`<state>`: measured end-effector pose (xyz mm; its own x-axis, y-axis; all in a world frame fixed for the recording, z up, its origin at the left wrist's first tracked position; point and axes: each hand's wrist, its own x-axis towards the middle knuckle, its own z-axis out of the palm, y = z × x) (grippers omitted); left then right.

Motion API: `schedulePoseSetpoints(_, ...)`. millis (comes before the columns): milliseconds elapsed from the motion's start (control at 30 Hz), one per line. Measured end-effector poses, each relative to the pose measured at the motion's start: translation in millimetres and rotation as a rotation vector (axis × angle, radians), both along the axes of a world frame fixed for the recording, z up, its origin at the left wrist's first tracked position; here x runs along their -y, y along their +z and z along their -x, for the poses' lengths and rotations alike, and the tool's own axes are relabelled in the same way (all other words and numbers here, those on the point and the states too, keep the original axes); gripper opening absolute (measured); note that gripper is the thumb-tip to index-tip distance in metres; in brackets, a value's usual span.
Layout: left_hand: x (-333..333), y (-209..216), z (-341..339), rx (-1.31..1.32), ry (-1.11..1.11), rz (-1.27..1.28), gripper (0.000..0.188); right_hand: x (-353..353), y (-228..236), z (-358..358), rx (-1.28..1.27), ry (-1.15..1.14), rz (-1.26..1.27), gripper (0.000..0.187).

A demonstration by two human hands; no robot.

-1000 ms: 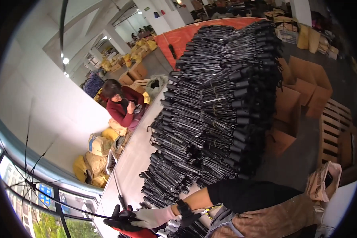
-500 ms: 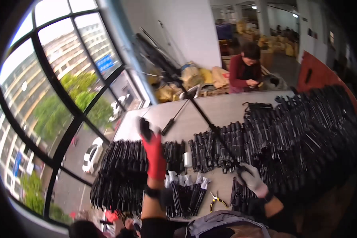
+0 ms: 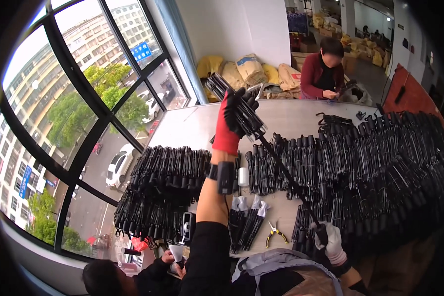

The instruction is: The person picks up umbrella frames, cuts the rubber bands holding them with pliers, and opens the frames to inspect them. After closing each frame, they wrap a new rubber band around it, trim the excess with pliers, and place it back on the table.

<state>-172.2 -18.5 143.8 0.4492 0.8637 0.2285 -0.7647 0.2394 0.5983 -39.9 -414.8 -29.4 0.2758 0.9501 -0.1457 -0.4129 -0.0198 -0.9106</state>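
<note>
A black umbrella frame [image 3: 287,173] stretches slantwise across the table. At its lower end my right hand [image 3: 333,245], in a whitish glove, is closed round the dark handle. My left hand [image 3: 228,121], in a red glove with black palm and fingers, wraps round the bunched metal ribs at the far end of the shaft. Below the shaft lie several thin black bundles with white tied tops [image 3: 262,209], and yellow-and-black pliers [image 3: 276,234]. A small white cylinder [image 3: 243,176] stands beside my left forearm.
Stacks of folded umbrella frames cover the table's left [image 3: 155,197] and right [image 3: 375,167]. A person in dark red [image 3: 314,79] sits across the table. Another person [image 3: 148,278] works at lower left, holding a white cone-shaped item. Tall windows [image 3: 84,98] border the left; sacks [image 3: 251,69] lie behind.
My left hand has moved up and right and closed round the ribs, which are now gathered near the shaft's end. My right hand has moved lower with the handle.
</note>
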Motion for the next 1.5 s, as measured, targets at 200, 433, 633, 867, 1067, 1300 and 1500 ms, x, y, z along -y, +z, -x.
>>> schedulePoseSetpoints(200,21,-32,-13,-0.002,-0.128,-0.12,0.041,-57,20,23,0.524,-0.32,-0.079,0.054)
schedulePoseSetpoints(433,100,-93,-25,-0.037,-0.266,0.099,0.035,-141,43,46,0.382,-0.179,-0.13,0.044)
schedulePoseSetpoints(633,125,-66,-17,0.036,-0.163,0.272,0.051,-143,10,23,0.561,-0.13,-0.195,0.036)
schedulePoseSetpoints(867,107,-124,27,-0.08,-0.347,0.071,0.04,-129,51,-46,0.43,0.103,-0.119,0.042)
schedulePoseSetpoints(1067,118,-127,30,-0.677,-0.247,-0.155,0.045,-155,131,-68,1.325,0.214,-0.053,0.057)
schedulePoseSetpoints(1300,130,-159,39,-1.055,0.099,-0.838,0.051,-189,142,-34,1.889,0.356,-0.174,0.056)
schedulePoseSetpoints(1500,139,-174,55,-0.732,-0.035,-0.442,0.049,-202,104,-17,0.966,0.623,0.153,0.044)
